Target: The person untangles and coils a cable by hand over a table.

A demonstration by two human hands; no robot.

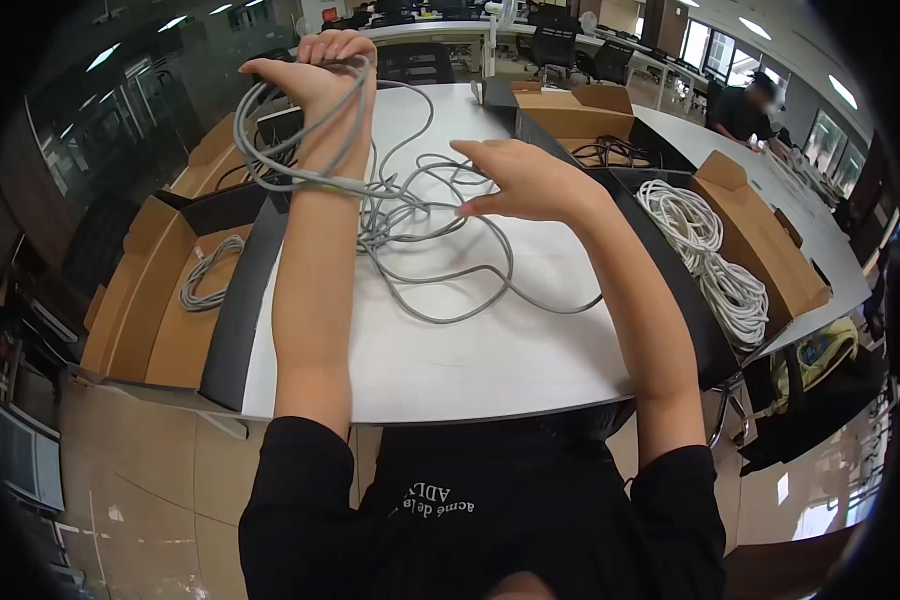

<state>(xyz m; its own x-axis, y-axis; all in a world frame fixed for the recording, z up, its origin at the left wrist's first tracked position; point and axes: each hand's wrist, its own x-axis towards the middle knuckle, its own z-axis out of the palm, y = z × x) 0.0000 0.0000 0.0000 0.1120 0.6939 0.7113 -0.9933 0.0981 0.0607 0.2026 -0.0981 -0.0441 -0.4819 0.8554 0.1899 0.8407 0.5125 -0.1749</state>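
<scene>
My left hand (322,72) is raised at the upper left of the table, its fingers curled over loops of a grey cable (255,152). These loops hang around my left wrist and forearm. From them the cable runs down into a loose tangle on the white table (450,365). To the right of the tangle, my right hand (505,180) is held with thumb and fingers apart and nothing between them. Its thumb tip is close to a cable strand; whether they touch is unclear.
An open cardboard box (165,300) at the left holds a coiled grey cable (210,275). The right box (770,245) holds bundled pale cables (705,250). Dark cables (610,152) lie in a box behind it. A person (745,112) sits at the far right.
</scene>
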